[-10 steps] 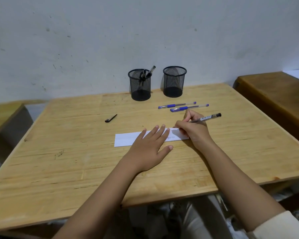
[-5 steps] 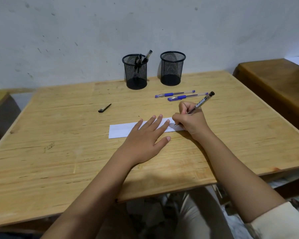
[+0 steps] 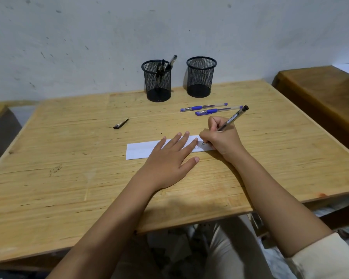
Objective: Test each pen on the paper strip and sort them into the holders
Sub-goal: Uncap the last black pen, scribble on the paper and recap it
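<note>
R hand (image 3: pixel 220 137) pinches black pen (image 3: pixel 233 118), tip on paper strip (image 3: pixel 141 151), barrel slanting to 1 o'clock. L hand (image 3: pixel 169 160) spread flat, pinning strip. Holders (image 3: pixel 201 77) lie at 12 from R hand, nearer it than L.

1. This looks like a plain room for study, maybe a classroom
2. A bare wooden desk (image 3: pixel 69 158) stands against a white wall (image 3: pixel 89 37) with small dark marks
3. More wooden desks (image 3: pixel 320 93) stand close on both sides
4. Two black mesh pen holders (image 3: pixel 201 77) stand at the back
</note>
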Tool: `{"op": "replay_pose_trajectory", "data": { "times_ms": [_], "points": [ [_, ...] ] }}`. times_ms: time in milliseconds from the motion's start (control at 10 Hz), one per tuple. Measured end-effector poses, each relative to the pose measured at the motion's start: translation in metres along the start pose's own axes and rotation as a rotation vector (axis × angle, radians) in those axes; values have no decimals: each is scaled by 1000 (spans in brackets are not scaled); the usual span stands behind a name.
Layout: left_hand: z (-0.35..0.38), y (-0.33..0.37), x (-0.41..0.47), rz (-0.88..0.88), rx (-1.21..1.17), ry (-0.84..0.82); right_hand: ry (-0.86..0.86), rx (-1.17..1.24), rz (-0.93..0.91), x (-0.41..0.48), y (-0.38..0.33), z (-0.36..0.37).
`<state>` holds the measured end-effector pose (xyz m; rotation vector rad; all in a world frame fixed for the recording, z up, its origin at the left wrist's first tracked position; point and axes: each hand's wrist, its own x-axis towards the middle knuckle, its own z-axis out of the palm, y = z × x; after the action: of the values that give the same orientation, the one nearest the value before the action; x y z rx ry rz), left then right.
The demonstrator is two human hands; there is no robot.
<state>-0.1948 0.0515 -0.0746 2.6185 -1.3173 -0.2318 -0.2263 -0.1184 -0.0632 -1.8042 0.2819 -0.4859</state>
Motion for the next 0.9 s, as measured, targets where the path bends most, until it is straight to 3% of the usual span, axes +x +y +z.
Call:
{"op": "replay_pose_trajectory", "data": {
  "times_ms": [100,900],
  "points": [
    [1,0,0,0,-2,5,-56,61,8,0,0,-2],
    [4,-1,0,4,-8,33,22,1,-8,-2,0,-3]
  ]
}}
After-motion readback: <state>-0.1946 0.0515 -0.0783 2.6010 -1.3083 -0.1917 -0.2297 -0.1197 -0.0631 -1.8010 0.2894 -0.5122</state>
